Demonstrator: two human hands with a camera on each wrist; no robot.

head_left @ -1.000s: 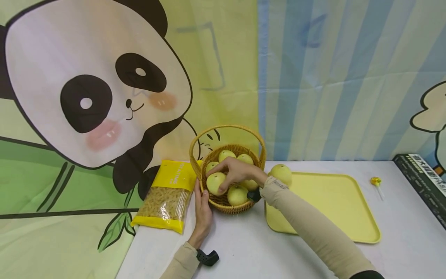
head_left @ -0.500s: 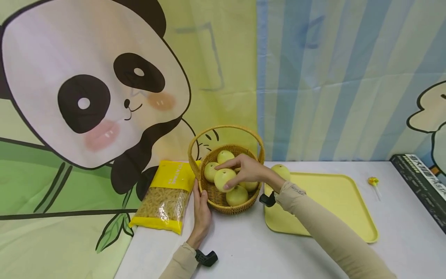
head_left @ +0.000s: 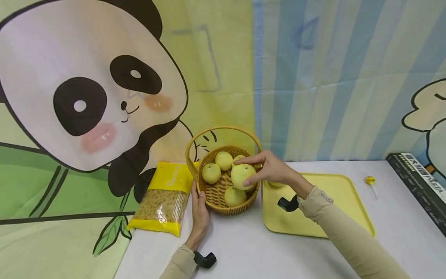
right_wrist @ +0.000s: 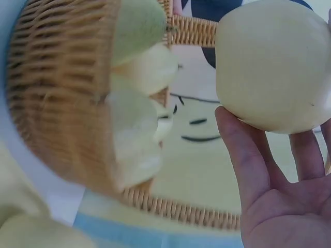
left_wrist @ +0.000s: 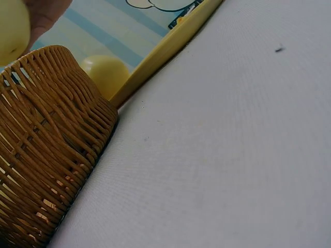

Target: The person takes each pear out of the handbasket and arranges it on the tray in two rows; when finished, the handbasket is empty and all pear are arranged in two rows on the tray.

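My right hand (head_left: 275, 170) pinches a pale yellow pear (head_left: 242, 176) between thumb and fingers, above the right side of a wicker basket (head_left: 217, 190). In the right wrist view the held pear (right_wrist: 274, 67) looks large over the palm. Several more pears (head_left: 211, 173) lie in the basket, partly covered by the held one. My left hand (head_left: 200, 219) rests against the basket's left side, its visible fingers fairly straight. The left wrist view shows the basket's woven wall (left_wrist: 46, 139) but not the left fingers. Another pear (head_left: 275, 183) is mostly hidden behind my right hand, at the tray's left end.
A yellow tray (head_left: 313, 221) lies right of the basket. Left of it leans a yellow bag of dry pasta (head_left: 163, 201). Further right are a lollipop (head_left: 370, 181) and a black box (head_left: 416, 186). The basket's tall handle (head_left: 223, 128) arches above its rim. A printed curtain hangs behind the table.
My right hand has lifted the pear from the left of the basket and carried it rightward, toward the right rim. My left hand stays at the basket's side.
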